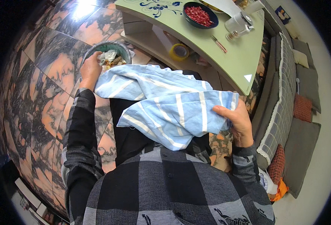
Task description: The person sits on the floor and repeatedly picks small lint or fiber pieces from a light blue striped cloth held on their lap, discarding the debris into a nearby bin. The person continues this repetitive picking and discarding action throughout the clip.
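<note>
A light blue cloth with white stripes (165,107), bunched and folded over, spreads across my lap. Its right end is pinched in my right hand (238,118), thumb on top and the other fingers mostly hidden behind the fabric. My left hand (91,70) is at the near-left rim of a round green waste bin (122,50), with the cloth's left end beside its wrist. The fingers there are partly hidden, so whether they grip the cloth or the rim is unclear. Crumpled scraps and food waste (113,60) lie inside the bin.
A pale green table (159,19) with a lower shelf stands ahead. On it are a dark bowl of red seeds (199,15), a small knife-like utensil (219,44) and a clear jar (238,22). Yellow tape (179,52) sits on the shelf. A grey sofa (269,104) stands at right.
</note>
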Available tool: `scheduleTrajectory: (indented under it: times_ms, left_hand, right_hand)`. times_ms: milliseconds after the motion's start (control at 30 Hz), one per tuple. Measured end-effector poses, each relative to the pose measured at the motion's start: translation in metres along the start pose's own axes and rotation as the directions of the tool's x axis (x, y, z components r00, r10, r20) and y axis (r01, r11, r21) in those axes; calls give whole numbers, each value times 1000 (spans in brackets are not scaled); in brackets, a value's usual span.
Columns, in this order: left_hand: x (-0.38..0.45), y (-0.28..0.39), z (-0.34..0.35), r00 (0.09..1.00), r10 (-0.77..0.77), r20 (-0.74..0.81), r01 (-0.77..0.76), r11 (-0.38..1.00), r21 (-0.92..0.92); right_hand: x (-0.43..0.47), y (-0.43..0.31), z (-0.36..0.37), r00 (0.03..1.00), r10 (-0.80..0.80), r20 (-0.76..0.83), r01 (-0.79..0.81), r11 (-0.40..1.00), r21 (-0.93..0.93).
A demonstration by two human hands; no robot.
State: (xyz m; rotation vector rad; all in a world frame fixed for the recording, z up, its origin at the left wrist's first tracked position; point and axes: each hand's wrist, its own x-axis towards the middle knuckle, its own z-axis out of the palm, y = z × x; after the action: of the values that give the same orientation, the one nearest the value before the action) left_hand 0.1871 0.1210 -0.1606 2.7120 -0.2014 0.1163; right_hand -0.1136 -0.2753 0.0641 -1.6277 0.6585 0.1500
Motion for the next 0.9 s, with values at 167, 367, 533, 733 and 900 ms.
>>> scheduleTrajectory:
  times_ms: [167, 367, 533, 733, 900]
  left_hand:
    - [0, 37, -38, 1000, 2, -24, 2, 984, 180]
    - [-54, 169, -87, 897, 336, -286, -442, 677, -589]
    - [-139, 259, -98, 831, 545, -113, -370, 389, -844]
    - [-155, 275, -83, 850, 520, -78, -387, 518, -763]
    - [-156, 276, -78, 779, 585, -227, -579, 531, -618]
  right_hand:
    - [2, 4, 2, 1000, 6, -7, -6, 999, 43]
    - [4, 10, 7, 1000, -20, 3, 18, 964, 266]
    - [4, 12, 11, 999, -28, -21, 34, 926, 375]
    - [2, 12, 15, 995, -86, -56, 99, 945, 312]
    - [0, 10, 17, 990, -130, -49, 138, 956, 257]
